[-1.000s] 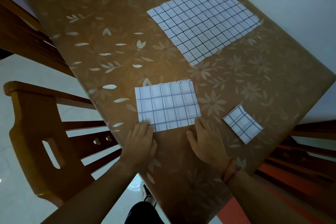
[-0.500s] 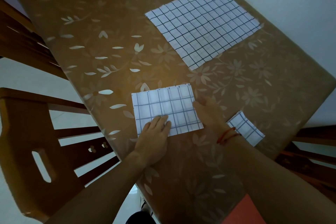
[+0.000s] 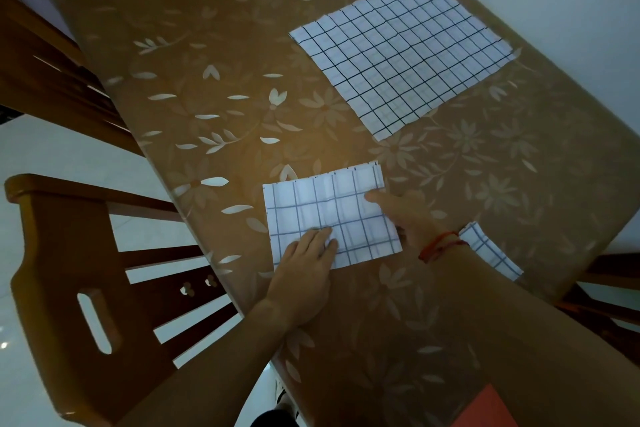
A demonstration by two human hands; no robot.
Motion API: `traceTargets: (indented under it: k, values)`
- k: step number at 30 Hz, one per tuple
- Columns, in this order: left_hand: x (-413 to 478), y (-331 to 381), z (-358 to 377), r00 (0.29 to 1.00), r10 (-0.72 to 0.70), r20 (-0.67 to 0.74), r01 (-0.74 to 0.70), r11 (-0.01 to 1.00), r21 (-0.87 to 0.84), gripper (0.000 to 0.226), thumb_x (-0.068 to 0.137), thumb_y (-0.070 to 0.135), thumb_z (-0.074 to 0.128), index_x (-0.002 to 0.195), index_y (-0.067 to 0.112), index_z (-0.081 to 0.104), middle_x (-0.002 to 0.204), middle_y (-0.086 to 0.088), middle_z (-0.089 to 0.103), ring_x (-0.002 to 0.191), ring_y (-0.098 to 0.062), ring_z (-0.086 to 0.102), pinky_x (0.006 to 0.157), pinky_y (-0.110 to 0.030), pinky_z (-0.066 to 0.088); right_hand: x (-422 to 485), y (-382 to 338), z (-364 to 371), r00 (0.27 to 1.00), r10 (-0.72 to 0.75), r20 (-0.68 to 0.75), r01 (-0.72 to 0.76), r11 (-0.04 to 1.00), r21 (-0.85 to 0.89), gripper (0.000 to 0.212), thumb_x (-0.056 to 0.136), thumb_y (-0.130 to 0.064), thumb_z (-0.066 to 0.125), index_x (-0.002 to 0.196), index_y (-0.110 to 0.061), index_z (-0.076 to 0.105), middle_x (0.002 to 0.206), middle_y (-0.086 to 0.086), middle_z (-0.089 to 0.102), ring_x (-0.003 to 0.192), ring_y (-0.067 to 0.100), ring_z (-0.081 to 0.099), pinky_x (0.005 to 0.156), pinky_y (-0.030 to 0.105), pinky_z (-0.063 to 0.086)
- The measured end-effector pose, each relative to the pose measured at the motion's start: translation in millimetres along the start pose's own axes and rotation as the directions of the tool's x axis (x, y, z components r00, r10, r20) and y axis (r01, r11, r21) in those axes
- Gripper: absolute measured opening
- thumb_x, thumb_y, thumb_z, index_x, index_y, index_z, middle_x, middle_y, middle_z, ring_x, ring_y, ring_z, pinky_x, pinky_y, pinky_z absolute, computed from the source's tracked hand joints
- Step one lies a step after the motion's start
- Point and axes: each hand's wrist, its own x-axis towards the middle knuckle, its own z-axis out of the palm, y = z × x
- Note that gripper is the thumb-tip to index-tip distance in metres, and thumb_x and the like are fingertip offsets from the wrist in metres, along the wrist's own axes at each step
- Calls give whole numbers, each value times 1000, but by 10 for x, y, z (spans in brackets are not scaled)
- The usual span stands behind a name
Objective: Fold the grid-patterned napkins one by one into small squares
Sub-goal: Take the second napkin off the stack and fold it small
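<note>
Since a second ago the left hand (image 3: 304,263) has slid from the near edge onto the napkin (image 3: 329,204) and now lies flat, pressing its 7 o'clock corner. The right hand (image 3: 408,218) sets a thumb on the 3 o'clock edge; its fingers are hidden, so I cannot tell its grip. A folded square (image 3: 491,250) lies at 3 o'clock, a spread napkin (image 3: 398,52) at 1 o'clock on the table (image 3: 242,62).

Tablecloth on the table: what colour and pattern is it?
Brown tablecloth with a pale flower-and-leaf print; head view shows it best.
</note>
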Motion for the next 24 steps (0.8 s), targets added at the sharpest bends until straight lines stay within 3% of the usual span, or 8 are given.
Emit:
traceTargets:
  k: [2,6,10,13,16,18,21,24]
  values:
    - [-4,-15,12,1000,3,5,-3,1000,7,50,88,25,40,134,11,53,144,-13,47,134,-32,42,106,-44,36,1,15,-9,1000,-11,4,11,999,-53,23,72,-32,77,72,-13,64,72,2,62,67,15,59,65,28,52]
    - [-24,-25,-18,999,24,-32,-24,1000,-10,54,85,27,32,129,10,58,138,-12,54,127,-31,50,100,-43,43,-52,123,-53,997,-75,19,76,993,-87,41,80,-22,73,55,-11,42,50,2,36,46,15,37,47,25,35]
    - [-40,-22,-26,992,8,-123,-16,997,-70,52,85,20,47,135,6,51,140,-14,50,129,-30,48,103,-42,37,-227,264,-45,992,-88,-93,91,995,28,32,82,-24,71,71,2,57,61,11,48,60,22,49,57,33,44]
    - [-72,10,-20,989,-5,-146,-6,997,-78,59,83,19,54,140,7,45,144,-12,46,133,-28,44,106,-39,31,-384,394,11,981,-56,-187,90,981,174,24,82,-21,71,77,0,62,75,29,59,69,26,59,66,46,56]
    - [-116,40,19,990,5,-142,-15,998,-67,59,84,21,49,141,8,43,145,-11,45,134,-26,42,108,-38,32,-538,541,78,979,19,-202,50,943,330,15,78,-19,72,80,-6,66,89,26,68,82,39,68,71,59,57]
    - [-155,60,45,990,6,-139,-13,999,-51,59,84,25,49,140,8,44,143,-12,46,132,-27,43,108,-39,33,-668,604,119,976,82,-203,15,900,435,5,78,-15,72,78,-16,67,79,13,71,74,32,69,67,47,59]
    - [-217,82,80,989,7,-150,-12,999,-31,60,79,26,63,134,8,50,138,-14,51,127,-29,48,103,-44,40,-804,714,145,964,187,-188,-53,831,554,23,81,-9,68,64,-14,54,56,4,51,46,18,48,48,28,43]
    - [-277,92,127,986,-3,-165,1,1000,-11,59,78,29,64,132,8,51,134,-16,52,123,-31,50,100,-47,43,-979,772,206,959,271,-85,-130,685,717,14,83,-1,65,73,-8,58,66,6,58,56,18,55,45,28,45]
